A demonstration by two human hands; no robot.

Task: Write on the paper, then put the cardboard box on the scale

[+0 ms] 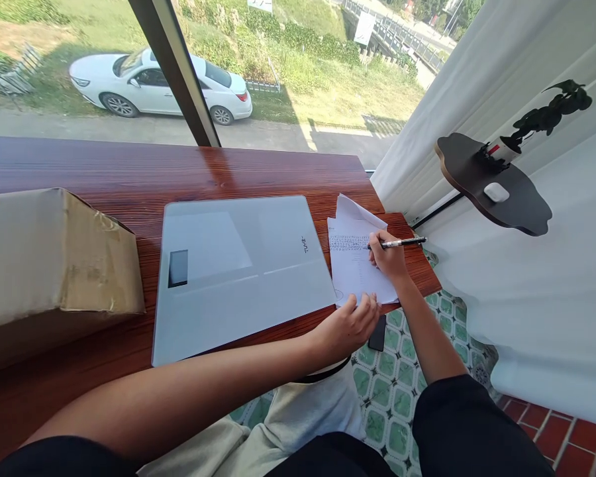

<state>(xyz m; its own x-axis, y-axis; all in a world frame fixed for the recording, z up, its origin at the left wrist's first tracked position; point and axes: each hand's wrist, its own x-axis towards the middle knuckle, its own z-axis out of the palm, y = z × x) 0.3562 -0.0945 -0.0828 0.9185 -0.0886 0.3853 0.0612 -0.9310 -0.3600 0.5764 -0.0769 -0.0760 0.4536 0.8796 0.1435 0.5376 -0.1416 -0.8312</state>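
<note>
Beneath the right grip (388, 257) and its pen (404, 243) lies handwritten paper (356, 266).

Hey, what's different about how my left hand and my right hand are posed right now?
Your right hand is closed around a pen, while no pen shows in your left hand. The right hand's fingers are gathered tightly; the left hand's are loosely bent. The right hand sits by the paper's right side, the left hand lower, at its near edge. Both are bare and at the same paper.
</note>
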